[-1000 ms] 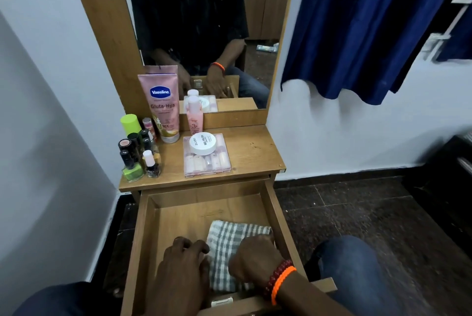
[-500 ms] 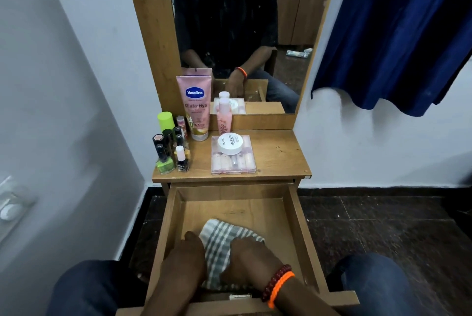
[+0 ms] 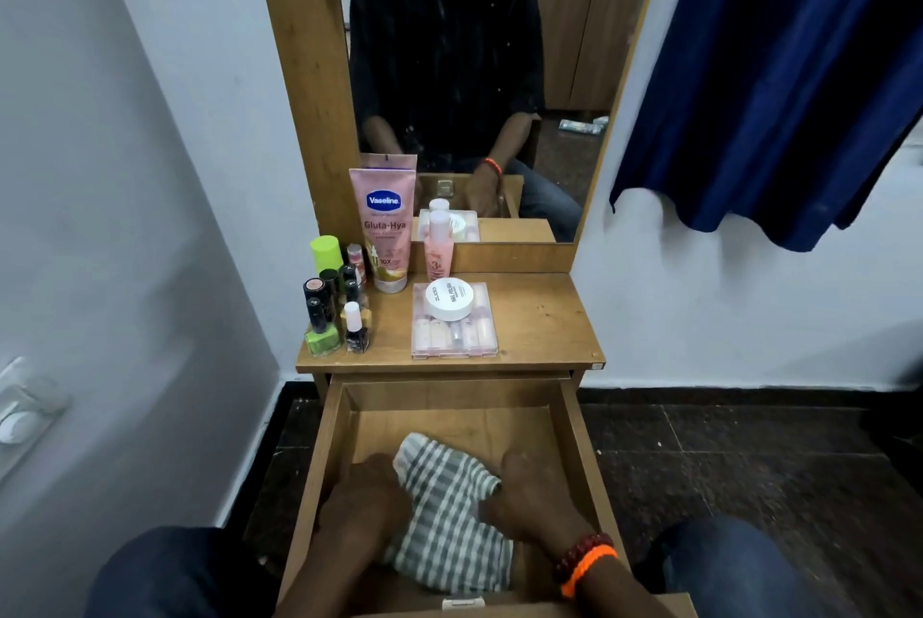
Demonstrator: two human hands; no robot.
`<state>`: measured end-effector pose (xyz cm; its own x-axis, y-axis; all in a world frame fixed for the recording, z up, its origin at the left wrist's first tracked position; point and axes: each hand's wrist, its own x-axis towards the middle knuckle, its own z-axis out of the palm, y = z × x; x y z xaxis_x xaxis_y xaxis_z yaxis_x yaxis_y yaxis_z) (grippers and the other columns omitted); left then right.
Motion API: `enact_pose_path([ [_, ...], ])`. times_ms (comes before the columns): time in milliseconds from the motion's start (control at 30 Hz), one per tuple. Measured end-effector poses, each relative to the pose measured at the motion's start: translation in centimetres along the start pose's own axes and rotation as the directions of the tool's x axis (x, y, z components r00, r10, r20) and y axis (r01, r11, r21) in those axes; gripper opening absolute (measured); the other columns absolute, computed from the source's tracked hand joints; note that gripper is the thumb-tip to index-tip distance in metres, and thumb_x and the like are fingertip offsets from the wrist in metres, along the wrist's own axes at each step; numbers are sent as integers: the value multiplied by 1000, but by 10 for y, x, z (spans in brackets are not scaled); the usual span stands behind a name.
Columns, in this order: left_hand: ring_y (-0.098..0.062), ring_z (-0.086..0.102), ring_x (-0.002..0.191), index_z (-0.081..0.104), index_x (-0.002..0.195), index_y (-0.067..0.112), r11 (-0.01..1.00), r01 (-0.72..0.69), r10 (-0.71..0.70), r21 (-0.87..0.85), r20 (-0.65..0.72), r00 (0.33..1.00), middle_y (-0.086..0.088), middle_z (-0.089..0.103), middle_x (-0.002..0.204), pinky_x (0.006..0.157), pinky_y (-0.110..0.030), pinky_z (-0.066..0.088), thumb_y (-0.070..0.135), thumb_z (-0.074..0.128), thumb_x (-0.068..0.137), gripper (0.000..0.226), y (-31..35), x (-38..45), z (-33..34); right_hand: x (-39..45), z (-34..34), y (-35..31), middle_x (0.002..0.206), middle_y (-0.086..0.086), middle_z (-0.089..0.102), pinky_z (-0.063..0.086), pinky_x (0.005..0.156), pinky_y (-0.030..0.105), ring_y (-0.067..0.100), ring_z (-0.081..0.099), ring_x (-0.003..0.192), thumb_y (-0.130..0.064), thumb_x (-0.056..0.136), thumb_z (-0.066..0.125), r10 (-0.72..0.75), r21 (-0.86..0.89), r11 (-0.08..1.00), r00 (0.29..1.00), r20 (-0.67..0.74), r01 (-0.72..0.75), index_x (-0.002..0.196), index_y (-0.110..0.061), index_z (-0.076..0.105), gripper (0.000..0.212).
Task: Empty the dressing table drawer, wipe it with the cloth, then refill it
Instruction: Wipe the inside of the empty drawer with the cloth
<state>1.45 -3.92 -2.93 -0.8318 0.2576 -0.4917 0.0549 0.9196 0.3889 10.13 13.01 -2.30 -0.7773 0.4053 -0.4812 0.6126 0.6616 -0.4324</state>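
Since the earlier frame the checked cloth (image 3: pixel 447 507) has been pushed from the drawer's right side toward its middle, bunched between both hands. It is pressed to the drawer floor by the left hand (image 3: pixel 364 502) at its left edge and gathered by the curled fingers of the right hand (image 3: pixel 529 497) at its right edge. The drawer (image 3: pixel 579 447) holds only the cloth, so wiping is judged under way. Beyond the drawer, the Vaseline tube (image 3: pixel 383 227), nail polish bottles (image 3: pixel 334 302) and pink case (image 3: pixel 454 335) await refilling on the tabletop (image 3: pixel 544 317).

Our drawer, pulled out at six o'clock

Cloth (image 3: pixel 444 507) in the drawer (image 3: pixel 574 457); on our bench (image 3: pixel 539 317), bottles (image 3: pixel 334 307) at nine o'clock, tube (image 3: pixel 383 227) at twelve.
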Motion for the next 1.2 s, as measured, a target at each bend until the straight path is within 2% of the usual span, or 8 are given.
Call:
enact_pose_path([
  [100,-13,60,96,57,116,20,987,-115,116,-109,4,993,-1,62,118,70,-24,51,38,56,95,28,4,-6,-11,-1,-13,7,120,5,64,56,92,35,19,63,108,-27,85,69,-23,114,993,999,-27,26,118,-12,61,36],
  [200,-5,60,92,55,109,32,938,-297,293,-180,-47,955,11,62,110,73,-24,50,37,57,97,13,24,-20,-34,-11,-43,21,103,-1,67,58,84,34,14,66,95,-22,82,74,-70,298,952,997,-28,75,100,-16,63,22],
  [300,-4,67,91,62,110,31,863,-456,443,-218,-107,890,14,69,107,80,-34,58,40,61,95,17,65,-37,-69,-28,-78,35,107,4,70,60,70,34,18,70,95,-15,81,80,-79,476,872,993,-88,112,105,-17,61,31],
  [467,-5,61,82,54,112,28,781,-625,613,10,-201,764,14,60,95,61,-26,48,37,64,95,22,164,-30,-121,-30,-131,49,105,17,74,58,56,31,25,76,82,5,78,81,-9,787,586,972,-233,194,120,-3,57,49],
  [633,-28,59,111,55,118,18,715,-665,699,216,-206,685,-7,64,119,80,-33,44,32,67,93,31,252,41,-123,-1,-156,41,95,17,73,59,49,43,39,71,61,-11,81,82,54,740,618,925,-376,265,114,-23,46,50],
  [767,-34,59,116,53,124,17,712,-603,690,359,-202,695,-12,61,128,86,-38,45,36,67,92,39,277,92,-100,24,-151,41,103,6,74,63,70,52,33,75,74,-24,79,78,22,591,748,878,-478,303,124,-43,37,63],
  [933,-33,65,96,57,113,15,740,-540,665,400,-322,674,-11,65,109,70,-37,49,26,64,94,23,272,112,-79,35,-152,43,137,0,63,51,100,33,22,62,119,-28,90,73,-35,403,868,846,-532,289,143,-26,49,59],
  [1200,-24,66,77,57,108,19,654,-486,751,579,-417,512,-4,70,95,62,-35,50,21,57,98,11,253,127,-59,45,-144,59,134,-3,66,52,100,34,19,63,118,-46,87,75,5,376,898,849,-528,228,130,-27,63,48],
])
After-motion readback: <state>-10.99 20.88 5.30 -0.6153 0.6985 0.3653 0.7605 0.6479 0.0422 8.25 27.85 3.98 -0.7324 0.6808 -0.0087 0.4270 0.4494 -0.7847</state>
